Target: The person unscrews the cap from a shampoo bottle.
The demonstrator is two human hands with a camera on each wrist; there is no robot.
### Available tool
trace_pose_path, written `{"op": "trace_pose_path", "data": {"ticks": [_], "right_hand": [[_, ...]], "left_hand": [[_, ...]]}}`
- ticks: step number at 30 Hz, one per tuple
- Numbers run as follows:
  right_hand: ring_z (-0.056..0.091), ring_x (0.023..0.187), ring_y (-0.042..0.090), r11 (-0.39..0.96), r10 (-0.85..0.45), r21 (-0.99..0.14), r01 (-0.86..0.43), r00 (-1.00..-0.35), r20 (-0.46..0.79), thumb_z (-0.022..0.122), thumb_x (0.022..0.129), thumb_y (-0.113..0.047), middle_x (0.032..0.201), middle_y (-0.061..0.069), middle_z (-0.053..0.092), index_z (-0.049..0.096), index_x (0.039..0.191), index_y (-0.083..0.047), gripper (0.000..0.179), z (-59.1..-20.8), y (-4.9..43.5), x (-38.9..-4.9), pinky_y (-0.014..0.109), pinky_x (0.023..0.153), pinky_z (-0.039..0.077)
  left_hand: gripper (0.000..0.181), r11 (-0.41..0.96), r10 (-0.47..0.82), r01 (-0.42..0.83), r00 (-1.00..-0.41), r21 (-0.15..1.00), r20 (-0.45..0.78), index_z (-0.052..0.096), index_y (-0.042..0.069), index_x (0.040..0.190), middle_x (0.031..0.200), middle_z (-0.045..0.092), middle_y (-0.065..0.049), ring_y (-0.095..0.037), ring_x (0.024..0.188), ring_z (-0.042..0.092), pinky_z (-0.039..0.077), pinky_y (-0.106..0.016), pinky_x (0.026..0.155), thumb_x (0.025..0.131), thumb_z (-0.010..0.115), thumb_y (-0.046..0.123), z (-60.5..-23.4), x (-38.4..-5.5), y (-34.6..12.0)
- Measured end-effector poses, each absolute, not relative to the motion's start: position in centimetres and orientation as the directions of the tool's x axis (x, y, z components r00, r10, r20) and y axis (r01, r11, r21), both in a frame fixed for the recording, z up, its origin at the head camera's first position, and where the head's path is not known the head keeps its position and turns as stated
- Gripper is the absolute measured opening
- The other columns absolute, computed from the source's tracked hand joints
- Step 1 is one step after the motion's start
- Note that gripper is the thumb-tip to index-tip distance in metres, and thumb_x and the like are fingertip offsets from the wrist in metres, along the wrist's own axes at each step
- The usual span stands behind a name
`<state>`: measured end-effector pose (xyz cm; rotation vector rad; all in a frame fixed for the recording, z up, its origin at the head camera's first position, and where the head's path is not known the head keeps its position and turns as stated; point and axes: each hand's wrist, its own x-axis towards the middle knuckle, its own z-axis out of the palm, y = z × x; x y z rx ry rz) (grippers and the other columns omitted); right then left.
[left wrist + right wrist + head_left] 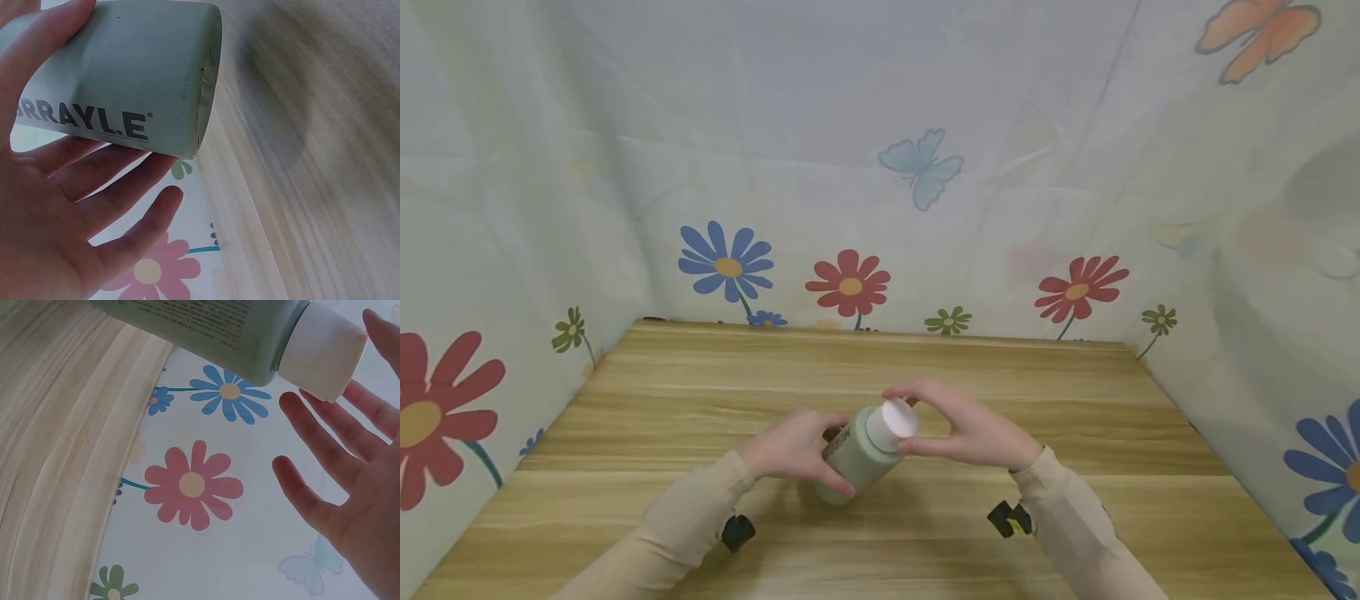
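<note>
Beige fabric sleeves [688, 508] are being worn on both forearms, nearest the head camera. One small black fitting [739, 532] is being carried below the left wrist, and a black fitting with a yellow mark [1009, 520] is being carried beside the right. A pale green cylindrical bottle [861, 458] is being held at a tilt over the middle of the near half of the bench [925, 367], which is being presented in light wood grain. The bottle's body is being gripped by the left hand [797, 450], its thumb being laid along the near side. A white cylindrical cap [895, 423] is being pinched between the thumb and fingers of the right hand [970, 429] and is being seen seated on the bottle. Dark lettering [84, 117] is being displayed on one side, and fine print [200, 322] on another. Behind the bench, white fabric printed with flowers and butterflies [805, 108] is being hung.
</note>
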<state>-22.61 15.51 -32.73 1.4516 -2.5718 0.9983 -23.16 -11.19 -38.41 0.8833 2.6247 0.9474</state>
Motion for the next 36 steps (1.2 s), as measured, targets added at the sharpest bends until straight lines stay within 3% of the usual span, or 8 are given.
{"op": "trace_pose_path", "data": {"ticks": [16,22,28,36], "right_hand": [[0.054,0.122,0.014,0.284,-0.825,-0.458,-0.842,-0.458,0.33,0.067,0.088,-0.009,0.133,-0.001,0.057,0.05,0.134,-0.015,0.05,-32.6,15.34,-22.83,0.037,0.104,0.048],[0.053,0.125,0.014,0.325,-0.8,-0.511,-0.795,-0.52,0.299,0.07,0.089,-0.025,0.137,-0.002,0.055,0.048,0.138,-0.016,0.054,-32.42,15.38,-22.54,0.04,0.105,0.047],[0.056,0.113,0.008,0.453,-0.746,-0.482,-0.75,-0.615,0.256,0.071,0.087,-0.038,0.129,-0.005,0.06,0.05,0.138,-0.018,0.059,-32.41,15.09,-22.3,0.036,0.098,0.05],[0.06,0.11,0.012,0.491,-0.749,-0.424,-0.761,-0.617,0.241,0.072,0.086,-0.036,0.127,-0.002,0.063,0.056,0.132,-0.018,0.051,-32.23,14.79,-22.44,0.034,0.092,0.054]], "left_hand": [[0.063,0.623,0.603,0.464,-0.798,0.63,-0.008,0.063,0.015,0.115,0.109,0.071,0.0,-0.013,0.097,0.066,0.055,-0.037,0.085,0.063,0.088,0.04,-38.05,-22.91,-11.2],[0.063,0.632,0.606,0.475,-0.796,0.612,-0.009,0.063,0.016,0.116,0.108,0.071,0.002,-0.011,0.096,0.065,0.054,-0.033,0.083,0.063,0.087,0.042,-38.14,-23.0,-11.19],[0.063,0.634,0.612,0.479,-0.791,0.607,-0.015,0.063,0.016,0.116,0.108,0.071,0.003,-0.011,0.096,0.066,0.054,-0.033,0.084,0.063,0.087,0.042,-38.12,-23.05,-11.22],[0.063,0.635,0.614,0.478,-0.789,0.607,-0.022,0.063,0.013,0.114,0.106,0.071,0.0,-0.011,0.095,0.066,0.055,-0.034,0.083,0.063,0.088,0.04,-38.06,-23.08,-11.19]]}}
